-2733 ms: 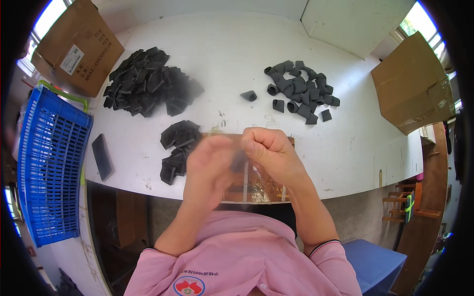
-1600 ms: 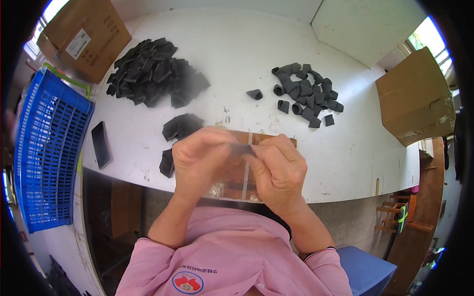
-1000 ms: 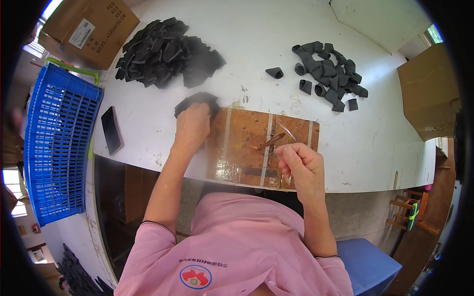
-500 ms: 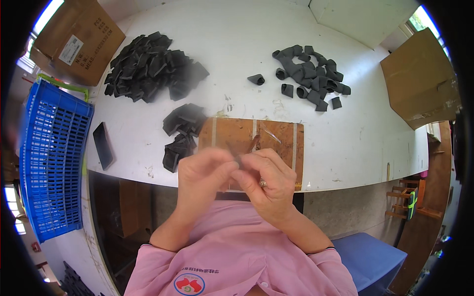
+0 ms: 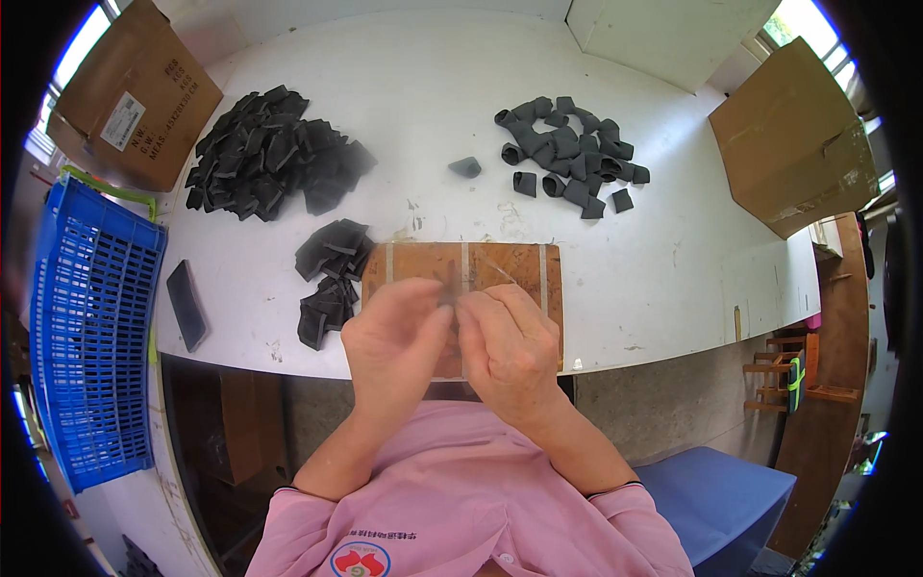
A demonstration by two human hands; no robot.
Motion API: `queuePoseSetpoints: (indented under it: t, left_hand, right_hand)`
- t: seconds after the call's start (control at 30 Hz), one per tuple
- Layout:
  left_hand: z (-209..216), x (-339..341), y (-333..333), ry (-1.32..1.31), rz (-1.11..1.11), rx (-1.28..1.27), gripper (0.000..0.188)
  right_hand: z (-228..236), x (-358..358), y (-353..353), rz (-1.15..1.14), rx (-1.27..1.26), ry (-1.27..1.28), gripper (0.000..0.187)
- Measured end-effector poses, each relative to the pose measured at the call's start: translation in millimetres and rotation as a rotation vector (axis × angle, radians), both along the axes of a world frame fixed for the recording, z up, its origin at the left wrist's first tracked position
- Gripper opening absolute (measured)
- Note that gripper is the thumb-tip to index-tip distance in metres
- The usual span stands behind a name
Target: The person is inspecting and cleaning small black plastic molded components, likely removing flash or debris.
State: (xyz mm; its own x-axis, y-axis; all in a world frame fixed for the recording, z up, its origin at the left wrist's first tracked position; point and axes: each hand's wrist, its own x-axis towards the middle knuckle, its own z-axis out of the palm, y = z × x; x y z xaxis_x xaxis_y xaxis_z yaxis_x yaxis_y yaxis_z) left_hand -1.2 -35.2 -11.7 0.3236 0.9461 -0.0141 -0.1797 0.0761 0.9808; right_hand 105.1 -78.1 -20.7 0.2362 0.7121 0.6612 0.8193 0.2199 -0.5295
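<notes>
My left hand point(image 5: 392, 332) and my right hand point(image 5: 511, 337) meet fingertip to fingertip over the brown board point(image 5: 519, 260) at the table's near edge. Both have their thumbs pressed toward the fingers in a pinch. Between the fingertips shows a small dark smudge, blurred and mostly covered, too little to name. Left of the board, partly over its edge, lies a small group of flat black pieces point(image 5: 332, 252). Beyond it is a large heap of similar black pieces point(image 5: 260, 159). At the far right are several short black tubes point(image 5: 567, 149), with one tube point(image 5: 465, 167) lying apart.
A dark phone point(image 5: 187, 306) lies on the white table point(image 5: 423, 96) at the left. Beside the table stands a blue plastic crate point(image 5: 101, 337). Cardboard boxes stand far left point(image 5: 135, 91) and right point(image 5: 793, 139). A blue stool point(image 5: 716, 505) sits at lower right.
The whole view has shifted a little, so the table things appear further left. My hands stay together over the board, with their fingertips slightly changed in position.
</notes>
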Motion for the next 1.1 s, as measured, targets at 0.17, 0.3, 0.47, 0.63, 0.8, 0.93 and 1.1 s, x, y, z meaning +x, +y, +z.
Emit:
queuePoseSetpoints:
  t: [0.17, 0.3, 0.47, 0.63, 0.8, 0.93, 1.1]
  left_hand:
    - [-14, -8, 3, 0.131, -0.007, 0.07, 0.007]
    - [-19, -13, 2, 0.288, 0.015, 0.214, 0.007]
    - [-13, -6, -1, 0.27, -0.041, 0.338, 0.009]
    - [-15, 1, -7, 0.457, 0.13, 0.733, 0.007]
    - [3, -4, 3, -0.315, -0.076, -0.357, 0.014]
    - [4, -11, 6, -0.391, -0.254, -0.393, 0.011]
    - [-6, 3, -5, 0.055, 0.113, 0.312, 0.014]
  right_hand:
    - [3, 1, -5, 0.053, -0.089, 0.15, 0.008]
    - [2, 13, -11, 0.162, -0.212, 0.518, 0.007]
    - [5, 5, -14, 0.144, -0.099, 0.357, 0.012]
    - [0, 0, -7, 0.021, -0.044, 0.013, 0.014]
    - [-13, 2, 0, -0.079, 0.016, -0.015, 0.01]
    - [-3, 15, -6, 0.341, -0.284, 1.152, 0.007]
    - [6, 13, -3, 0.685, -0.396, 1.89, 0.015]
